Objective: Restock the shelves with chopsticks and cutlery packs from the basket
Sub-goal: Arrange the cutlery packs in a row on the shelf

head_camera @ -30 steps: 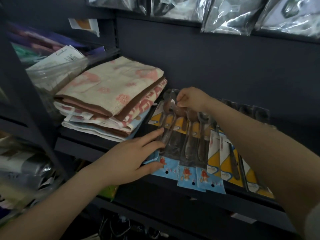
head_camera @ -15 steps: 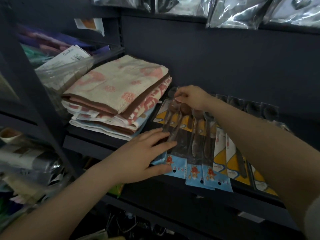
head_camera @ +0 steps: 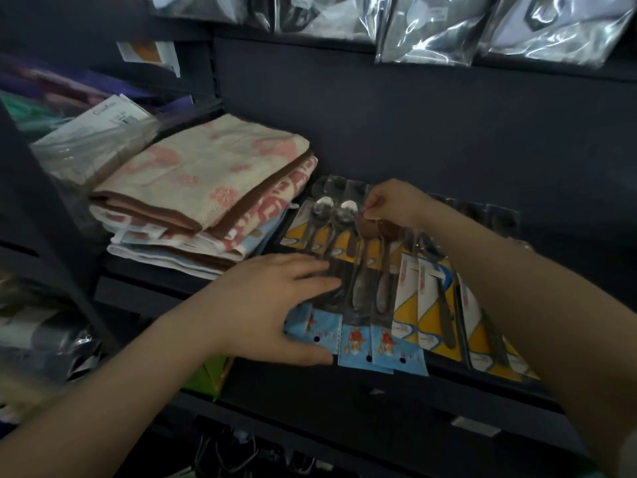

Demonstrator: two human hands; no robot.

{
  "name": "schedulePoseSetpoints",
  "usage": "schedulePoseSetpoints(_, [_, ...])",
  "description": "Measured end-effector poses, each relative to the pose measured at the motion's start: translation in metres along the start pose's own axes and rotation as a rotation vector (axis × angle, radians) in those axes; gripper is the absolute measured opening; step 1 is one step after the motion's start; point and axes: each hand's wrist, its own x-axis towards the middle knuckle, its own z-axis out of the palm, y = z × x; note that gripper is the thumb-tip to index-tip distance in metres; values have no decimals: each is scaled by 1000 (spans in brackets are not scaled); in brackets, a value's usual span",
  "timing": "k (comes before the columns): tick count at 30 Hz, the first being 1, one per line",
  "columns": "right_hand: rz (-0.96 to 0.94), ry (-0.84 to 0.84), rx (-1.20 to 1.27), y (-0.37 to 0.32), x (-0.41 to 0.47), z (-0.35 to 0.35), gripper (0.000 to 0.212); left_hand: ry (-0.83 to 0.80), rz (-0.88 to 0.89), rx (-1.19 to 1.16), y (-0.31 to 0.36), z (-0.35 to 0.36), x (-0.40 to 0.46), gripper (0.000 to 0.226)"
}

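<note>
The spoon packs (head_camera: 358, 298), clear sleeves with blue printed cards at the near end, lie side by side on the dark shelf (head_camera: 344, 384), their cards overhanging its front edge. Just to their right lie yellow-carded cutlery packs (head_camera: 434, 315); to the left sits a stack of folded towels (head_camera: 206, 201). Shiny plastic bags (head_camera: 431, 25) hang above. The left hand (head_camera: 275, 312) rests flat on the leftmost pack, fingers straight, thumb along the card. The right hand (head_camera: 396, 203) reaches to the far end, fingers curled, pinching a sleeve's top.
</note>
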Motion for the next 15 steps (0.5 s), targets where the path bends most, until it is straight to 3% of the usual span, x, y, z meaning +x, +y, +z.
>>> schedulePoseSetpoints(3, [1,14,11,2,3,4,24,75,72,124,10,2,-4,87])
schedulePoseSetpoints(9, [17,119,68,9,-4,-1,26,136,186,129,28,28,8,61])
schedulePoseSetpoints(15, [10,12,-11,29,-20,-17,23,141,168,97,22,30,8,54])
